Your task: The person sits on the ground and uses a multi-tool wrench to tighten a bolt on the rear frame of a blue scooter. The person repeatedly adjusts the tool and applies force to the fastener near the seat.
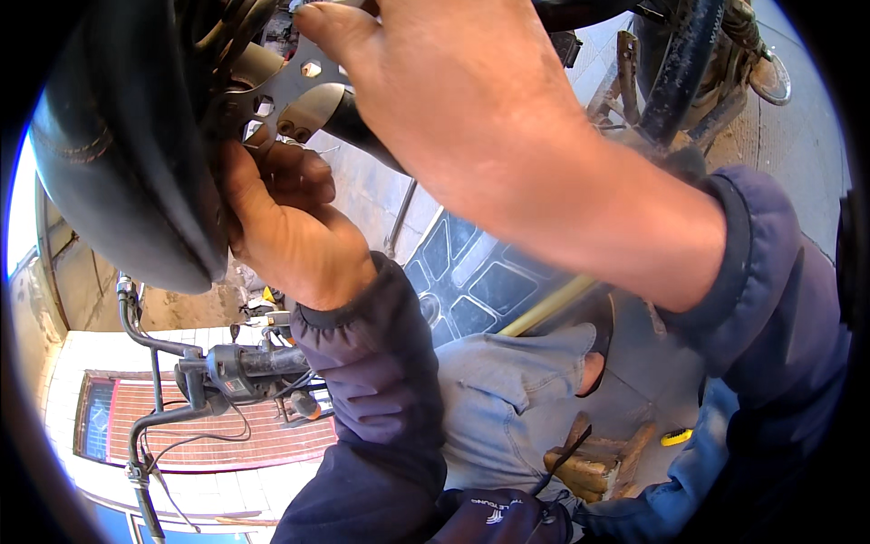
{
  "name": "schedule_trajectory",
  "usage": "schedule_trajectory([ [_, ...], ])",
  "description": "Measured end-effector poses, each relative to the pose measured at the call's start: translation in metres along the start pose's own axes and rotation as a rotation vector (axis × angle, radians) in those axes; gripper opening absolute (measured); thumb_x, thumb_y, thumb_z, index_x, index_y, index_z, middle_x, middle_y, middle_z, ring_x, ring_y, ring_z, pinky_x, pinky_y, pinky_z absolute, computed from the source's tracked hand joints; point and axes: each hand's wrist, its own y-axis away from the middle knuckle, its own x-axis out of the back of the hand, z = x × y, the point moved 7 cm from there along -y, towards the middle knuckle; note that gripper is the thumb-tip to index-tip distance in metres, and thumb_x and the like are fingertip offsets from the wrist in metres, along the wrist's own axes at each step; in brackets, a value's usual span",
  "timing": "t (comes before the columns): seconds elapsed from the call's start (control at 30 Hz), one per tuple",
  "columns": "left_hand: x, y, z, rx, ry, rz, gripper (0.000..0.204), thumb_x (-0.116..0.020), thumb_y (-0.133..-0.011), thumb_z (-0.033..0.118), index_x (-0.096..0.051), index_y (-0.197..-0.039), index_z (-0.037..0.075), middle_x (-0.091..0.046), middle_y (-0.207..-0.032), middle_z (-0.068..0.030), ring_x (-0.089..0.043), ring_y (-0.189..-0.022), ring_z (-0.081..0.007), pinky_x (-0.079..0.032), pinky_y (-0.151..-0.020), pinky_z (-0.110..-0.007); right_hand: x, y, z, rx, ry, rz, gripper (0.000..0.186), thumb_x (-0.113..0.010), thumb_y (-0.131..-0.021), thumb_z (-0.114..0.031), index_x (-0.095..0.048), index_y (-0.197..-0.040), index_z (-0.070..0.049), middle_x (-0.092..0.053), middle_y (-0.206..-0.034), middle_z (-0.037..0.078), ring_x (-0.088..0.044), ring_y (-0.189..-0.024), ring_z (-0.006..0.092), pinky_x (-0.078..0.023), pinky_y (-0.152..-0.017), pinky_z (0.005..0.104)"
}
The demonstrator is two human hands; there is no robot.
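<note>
A black padded seat with a stitched seam [136,181] fills the upper left. Beside its right edge, my left hand [299,231] reaches up with curled fingers against the underside metalwork. Whatever lies between those fingertips is hidden. Just above them is a metal bracket with holes [311,111], where a black tube [358,127] meets it. My right hand [453,95] crosses the top of the view, its back toward me and its thumb pointing left above the bracket. The other right fingers are out of sight behind the hand and past the upper edge.
A black handlebar assembly with cables [245,367] stands at lower left. Below my arms are a dark panelled plate [498,286] and a yellowish bar [548,304]. A wooden block [584,467] and a small yellow object [675,437] lie lower right. Dusty vehicle frame parts [680,77] occupy the upper right.
</note>
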Motion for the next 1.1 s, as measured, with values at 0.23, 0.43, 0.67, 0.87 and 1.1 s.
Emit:
schedule_trajectory([
  [0.23, -0.004, 0.003, -0.010, 0.068, 0.104, 0.145, 0.023, -0.069, -0.095, 0.026, -0.063, -0.103, 0.006, -0.064, -0.087, -0.0034, -0.058, -0.062, -0.0109, -0.036, -0.046, -0.022, -0.003, -0.007, 0.003, 0.003, -0.082, -0.046, 0.018, -0.069, -0.087, -0.015, -0.068, -0.085, 0.003, -0.062, -0.067, 0.016, -0.063, -0.066, 0.0256, -0.050, -0.058, 0.0342],
  [0.43, -0.011, 0.011, -0.005, -0.031, -0.007, 0.081, 0.022, -0.069, -0.095, 0.025, -0.062, -0.102, 0.006, -0.064, -0.087, -0.0035, -0.059, -0.063, -0.0107, -0.037, -0.047, -0.022, 0.010, -0.002, 0.013, -0.035, -0.163, -0.140, 0.017, -0.069, -0.087, -0.014, -0.068, -0.086, 0.003, -0.061, -0.066, 0.014, -0.061, -0.064, 0.0228, -0.048, -0.056, 0.0328],
  [0.67, -0.011, 0.017, -0.001, -0.068, -0.113, 0.124, 0.023, -0.068, -0.096, 0.027, -0.062, -0.103, 0.006, -0.067, -0.089, -0.0039, -0.059, -0.064, -0.0104, -0.037, -0.048, -0.022, 0.024, -0.004, 0.024, -0.089, -0.213, -0.161, 0.016, -0.069, -0.086, -0.013, -0.068, -0.087, 0.003, -0.061, -0.065, 0.012, -0.059, -0.062, 0.0195, -0.047, -0.055, 0.0312],
  [0.87, -0.011, 0.012, -0.004, -0.120, -0.039, 0.076, 0.021, -0.067, -0.097, 0.023, -0.063, -0.106, 0.005, -0.068, -0.092, -0.0044, -0.059, -0.064, -0.0099, -0.037, -0.048, -0.021, 0.028, -0.002, 0.024, -0.103, -0.228, -0.191, 0.014, -0.069, -0.086, -0.011, -0.069, -0.088, 0.003, -0.060, -0.064, 0.010, -0.058, -0.060, 0.0167, -0.045, -0.053, 0.0298],
  [1.1, -0.011, 0.012, -0.008, -0.103, -0.012, 0.105, 0.019, -0.066, -0.097, 0.019, -0.062, -0.107, 0.003, -0.067, -0.087, -0.0044, -0.058, -0.063, -0.0101, -0.037, -0.048, -0.020, 0.035, 0.000, 0.014, -0.092, -0.197, -0.261, 0.013, -0.069, -0.086, -0.010, -0.069, -0.088, 0.003, -0.059, -0.063, 0.007, -0.056, -0.058, 0.0134, -0.043, -0.051, 0.0282],
])
